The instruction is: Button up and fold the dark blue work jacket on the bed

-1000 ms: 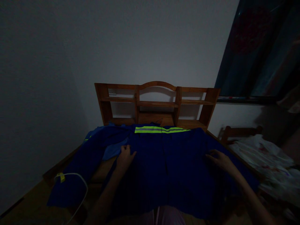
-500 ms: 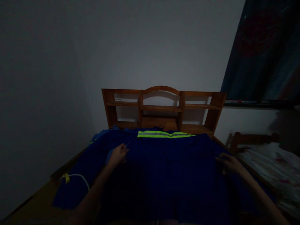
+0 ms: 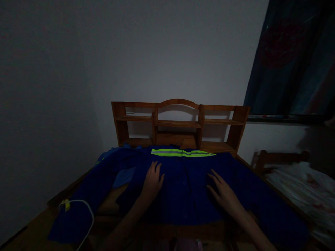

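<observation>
A dark blue work jacket [image 3: 178, 195] with a yellow-green and grey reflective band [image 3: 167, 152] lies spread over a wooden desk, its sleeves reaching out to both sides. On the left part of its body rests my left hand [image 3: 154, 177], fingers stretched and apart. My right hand [image 3: 221, 190] is spread over the right part, palm down. Neither hand grips anything. A white cord [image 3: 87, 205] with a yellow tag [image 3: 66, 204] crosses the left sleeve. Lighter blue cloth [image 3: 123, 177] shows beneath the jacket on the left.
The desk's wooden shelf unit [image 3: 178, 123] stands at the back against a grey wall. To the right is a wooden-framed piece of furniture [image 3: 282, 157] with whitish, patterned covering [image 3: 306, 184]. A dark window [image 3: 290, 62] is above it. The room is dim.
Both hands have moved inward and now lie open on the jacket's body. The jacket's lower edge now lies farther back, showing the desk's front. The view has shifted slightly.
</observation>
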Demonstrator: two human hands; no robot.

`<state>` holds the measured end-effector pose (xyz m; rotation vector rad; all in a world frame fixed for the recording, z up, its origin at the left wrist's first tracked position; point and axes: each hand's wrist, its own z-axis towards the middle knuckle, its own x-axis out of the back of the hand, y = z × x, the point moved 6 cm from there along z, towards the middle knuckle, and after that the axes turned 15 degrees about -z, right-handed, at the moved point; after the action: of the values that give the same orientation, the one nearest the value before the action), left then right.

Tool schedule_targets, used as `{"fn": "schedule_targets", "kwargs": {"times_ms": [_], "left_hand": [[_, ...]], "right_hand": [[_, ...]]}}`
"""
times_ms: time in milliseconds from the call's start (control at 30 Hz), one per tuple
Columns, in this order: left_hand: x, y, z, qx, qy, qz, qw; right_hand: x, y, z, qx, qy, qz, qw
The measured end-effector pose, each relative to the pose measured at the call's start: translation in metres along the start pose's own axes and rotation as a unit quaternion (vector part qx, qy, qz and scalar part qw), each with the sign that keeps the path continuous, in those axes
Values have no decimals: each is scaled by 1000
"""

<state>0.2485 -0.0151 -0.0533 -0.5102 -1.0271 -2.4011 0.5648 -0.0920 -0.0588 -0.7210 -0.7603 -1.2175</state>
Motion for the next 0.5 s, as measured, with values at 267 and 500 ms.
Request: {"fn": "schedule_targets", "kwargs": {"times_ms": [267,500], "left_hand": [[-86,48,-35,76,-118,-154,978],[-103,16,-21,132,-160,-151,967]], "right_hand": [[-24,-74,6,-4,-42,29,999],[-49,-60,6,-16,-52,45,997]]}}
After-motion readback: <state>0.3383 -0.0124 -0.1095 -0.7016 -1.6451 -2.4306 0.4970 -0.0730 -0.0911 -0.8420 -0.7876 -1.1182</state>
